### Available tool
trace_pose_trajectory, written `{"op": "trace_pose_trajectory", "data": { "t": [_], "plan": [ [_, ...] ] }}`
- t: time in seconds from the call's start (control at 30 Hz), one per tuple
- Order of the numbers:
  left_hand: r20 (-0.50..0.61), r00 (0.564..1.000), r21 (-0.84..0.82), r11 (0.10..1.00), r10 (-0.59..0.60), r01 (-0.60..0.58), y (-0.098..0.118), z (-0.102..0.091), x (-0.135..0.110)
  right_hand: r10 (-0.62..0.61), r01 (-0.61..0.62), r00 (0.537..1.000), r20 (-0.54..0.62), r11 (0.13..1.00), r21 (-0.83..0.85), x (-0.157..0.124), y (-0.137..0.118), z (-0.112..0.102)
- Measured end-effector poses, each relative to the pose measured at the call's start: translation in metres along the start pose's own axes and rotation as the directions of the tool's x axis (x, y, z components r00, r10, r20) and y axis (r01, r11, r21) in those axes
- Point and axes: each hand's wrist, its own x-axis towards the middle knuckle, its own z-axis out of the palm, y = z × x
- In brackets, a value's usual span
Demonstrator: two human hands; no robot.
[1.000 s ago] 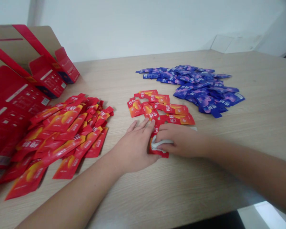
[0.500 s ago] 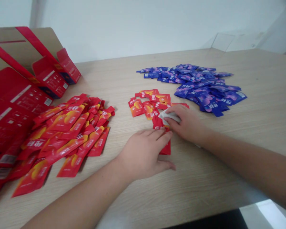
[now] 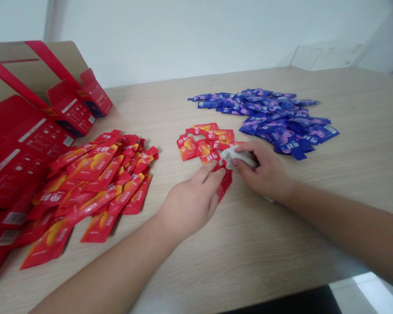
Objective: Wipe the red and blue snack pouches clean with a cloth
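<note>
My right hand (image 3: pixel 265 170) is closed around a crumpled white tissue or cloth (image 3: pixel 240 158), which bulges out toward the left between thumb and fingers. Just left of it, my left hand (image 3: pixel 193 203) lies over a red sachet (image 3: pixel 225 185), fingers curled onto its upper part and the thumb hidden below. The white bundle meets the top of this sachet. Beyond my fingers several red and orange sachets (image 3: pixel 188 147) lie flat in a loose, overlapping group, partly covered by the white bundle and my right hand.
A large heap of red sachets (image 3: pixel 98 163) spreads over the table (image 3: pixel 258 257) on the left, against open red cartons (image 3: pixel 22 148). Purple-blue sachets (image 3: pixel 281 115) are piled at the back right. A white wall (image 3: pixel 170 39) stands behind the table.
My left hand has drawn its thumb in, and the red sachet under it has turned and shifted up. My right hand has moved slightly right with the white bundle.
</note>
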Motion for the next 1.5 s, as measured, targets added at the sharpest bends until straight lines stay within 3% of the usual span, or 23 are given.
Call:
{"op": "trace_pose_trajectory", "data": {
  "t": [0.13,0.23,0.33,0.4,0.57,0.7,0.87,1.03,1.13,1.23,1.5],
  "plan": [
    [0.105,0.993,-0.029,0.999,0.045,-0.042,-0.006,-0.002,0.004,-0.032,0.031,0.998,0.06,0.999,0.017,-0.001,0.0,0.0],
    [0.114,0.977,-0.13,0.978,0.18,-0.165,-0.011,-0.003,0.007,-0.034,0.032,0.996,0.088,0.999,0.024,-0.002,0.001,0.001],
    [0.137,0.913,-0.295,0.896,0.384,-0.332,-0.012,-0.002,0.006,-0.015,0.013,0.996,0.085,1.0,0.023,-0.002,0.002,0.001],
    [0.161,0.882,-0.354,0.861,0.442,-0.367,-0.01,0.001,0.004,0.005,-0.007,0.995,0.096,1.0,0.028,-0.001,0.002,0.001],
    [0.222,0.875,-0.355,0.872,0.429,-0.337,0.004,0.008,-0.002,0.03,-0.034,0.989,0.142,0.999,0.026,-0.001,0.0,0.0],
    [0.216,0.901,-0.321,0.899,0.376,-0.298,0.008,0.006,-0.001,0.032,-0.038,0.989,0.143,0.999,0.034,-0.001,0.0,0.001],
    [0.2,0.944,-0.22,0.951,0.262,-0.217,0.001,-0.002,0.001,0.034,-0.042,0.988,0.153,0.998,0.051,0.0,-0.001,-0.001],
    [0.191,0.966,-0.162,0.977,0.171,-0.141,-0.014,0.001,0.0,-0.072,0.038,0.956,0.285,0.992,0.123,0.001,-0.007,-0.013],
    [0.181,0.968,-0.187,0.973,0.172,-0.137,-0.023,0.01,0.0,-0.139,0.095,0.935,0.326,0.985,0.147,0.002,-0.01,-0.019],
    [0.206,0.957,-0.236,0.959,0.205,-0.155,-0.024,0.015,0.001,-0.128,0.088,0.934,0.332,0.987,0.133,0.002,-0.013,-0.022],
    [0.191,0.954,-0.251,0.951,0.229,-0.178,-0.009,0.005,0.004,-0.149,0.098,0.915,0.376,0.983,0.153,0.002,-0.013,-0.022]
  ]
}}
